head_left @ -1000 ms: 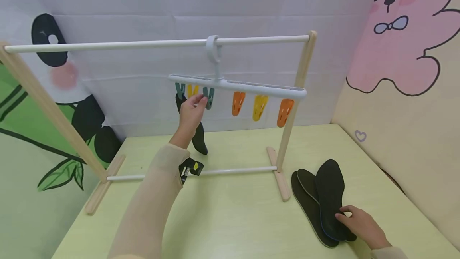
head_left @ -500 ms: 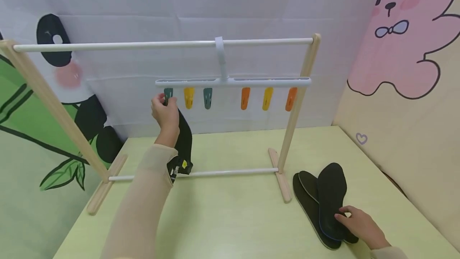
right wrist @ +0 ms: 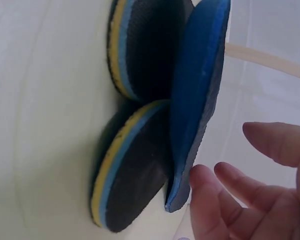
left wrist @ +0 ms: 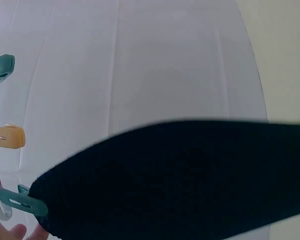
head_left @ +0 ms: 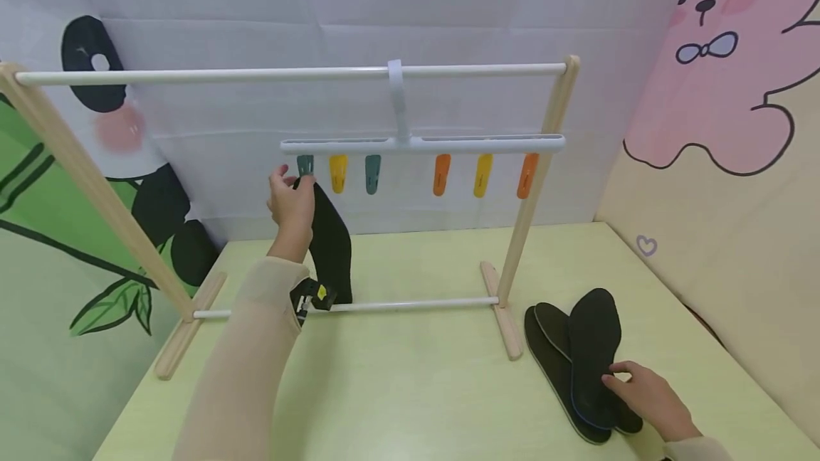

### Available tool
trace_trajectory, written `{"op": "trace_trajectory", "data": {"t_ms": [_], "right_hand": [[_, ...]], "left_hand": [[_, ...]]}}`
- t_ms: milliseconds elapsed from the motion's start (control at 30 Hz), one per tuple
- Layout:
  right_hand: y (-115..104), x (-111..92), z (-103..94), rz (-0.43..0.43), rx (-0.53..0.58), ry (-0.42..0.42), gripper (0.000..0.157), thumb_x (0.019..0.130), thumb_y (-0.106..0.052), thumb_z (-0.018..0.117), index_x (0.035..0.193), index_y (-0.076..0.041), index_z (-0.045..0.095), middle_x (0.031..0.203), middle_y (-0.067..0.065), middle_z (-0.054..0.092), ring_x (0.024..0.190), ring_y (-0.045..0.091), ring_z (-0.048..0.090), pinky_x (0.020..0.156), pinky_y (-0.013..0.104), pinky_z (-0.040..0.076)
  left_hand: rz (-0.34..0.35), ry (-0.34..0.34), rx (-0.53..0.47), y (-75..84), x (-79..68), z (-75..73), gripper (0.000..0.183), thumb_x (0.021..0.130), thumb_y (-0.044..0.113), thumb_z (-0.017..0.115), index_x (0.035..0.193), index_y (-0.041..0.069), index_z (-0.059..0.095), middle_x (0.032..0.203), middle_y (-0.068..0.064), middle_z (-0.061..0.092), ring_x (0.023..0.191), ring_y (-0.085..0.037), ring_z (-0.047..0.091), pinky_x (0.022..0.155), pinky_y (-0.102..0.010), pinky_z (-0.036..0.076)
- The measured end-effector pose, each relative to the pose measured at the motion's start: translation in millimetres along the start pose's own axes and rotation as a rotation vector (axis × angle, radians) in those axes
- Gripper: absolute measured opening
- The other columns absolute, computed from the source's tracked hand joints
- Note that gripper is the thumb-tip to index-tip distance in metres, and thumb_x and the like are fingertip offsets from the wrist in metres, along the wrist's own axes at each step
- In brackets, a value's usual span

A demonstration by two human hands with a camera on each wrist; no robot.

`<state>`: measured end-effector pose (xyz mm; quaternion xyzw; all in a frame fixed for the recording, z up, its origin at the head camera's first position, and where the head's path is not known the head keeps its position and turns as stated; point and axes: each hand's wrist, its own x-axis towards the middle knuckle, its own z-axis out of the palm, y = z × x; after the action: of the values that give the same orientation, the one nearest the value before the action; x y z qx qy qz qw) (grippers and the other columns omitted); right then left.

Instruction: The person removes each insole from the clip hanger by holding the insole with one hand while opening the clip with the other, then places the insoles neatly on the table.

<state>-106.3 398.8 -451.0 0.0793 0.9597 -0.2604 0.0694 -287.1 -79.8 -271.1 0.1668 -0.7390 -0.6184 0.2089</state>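
Note:
A black insole (head_left: 330,247) hangs by its tip from the leftmost teal clip (head_left: 305,164) of a white clip hanger (head_left: 359,145). My left hand (head_left: 291,208) is at that tip; in the left wrist view the clip (left wrist: 27,204) bites the insole (left wrist: 170,180), fingertips touch its edge, and the thumb stands apart. At the right of the table, my right hand (head_left: 653,397) is beside a stack of black insoles (head_left: 596,354). In the right wrist view its fingertips touch the edge of the upper, blue-backed insole (right wrist: 197,85), thumb and fingers spread.
The hanger hooks over the white rail (head_left: 256,77) of a wooden-legged rack (head_left: 525,226). Other yellow (head_left: 338,173), teal (head_left: 372,174) and orange (head_left: 441,175) clips hang from it. A lower bar (head_left: 410,305) spans the rack's feet. Walls stand behind and at the sides.
My left hand has moved left from the second teal clip to the leftmost one. The hanger has turned to face forward, and the hanging insole has turned with it. My right hand stays put.

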Motion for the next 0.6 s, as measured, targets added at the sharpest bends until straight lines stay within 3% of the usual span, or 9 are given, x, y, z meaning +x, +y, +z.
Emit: {"op": "trace_trajectory", "data": {"t_ms": [267,400,600], "right_hand": [[-14.2,2.2,0.6,-0.02,0.014,0.015,0.044,0.096,-0.028,0.056,0.117,0.011,0.057,0.101,0.027,0.064,0.091,0.037,0.063,0.075,0.05,0.049],[-20.9,3.7,3.3,-0.038,0.031,0.021,0.042,0.096,-0.027,0.057,0.116,0.01,0.059,0.103,0.027,0.064,0.093,0.037,0.062,0.076,0.05,0.049],[-35.8,7.2,2.3,-0.08,0.064,0.054,0.041,0.097,-0.027,0.056,0.118,0.009,0.06,0.098,0.015,0.067,0.084,0.024,0.062,0.07,0.039,0.049]], "left_hand": [[0.036,-0.038,0.078,-8.5,-5.6,-8.2,0.05,0.096,0.032,0.052,0.141,0.011,0.043,0.141,-0.011,0.048,0.131,-0.032,0.036,0.107,-0.05,0.028],[0.058,-0.078,0.064,-13.9,-7.0,-12.8,0.046,0.097,0.029,0.052,0.135,0.004,0.049,0.138,-0.015,0.051,0.127,-0.032,0.044,0.108,-0.048,0.031],[0.092,-0.093,0.014,-17.8,-8.9,-16.8,0.037,0.096,0.026,0.055,0.117,-0.004,0.058,0.113,-0.014,0.057,0.103,-0.025,0.048,0.095,-0.039,0.041]]}}
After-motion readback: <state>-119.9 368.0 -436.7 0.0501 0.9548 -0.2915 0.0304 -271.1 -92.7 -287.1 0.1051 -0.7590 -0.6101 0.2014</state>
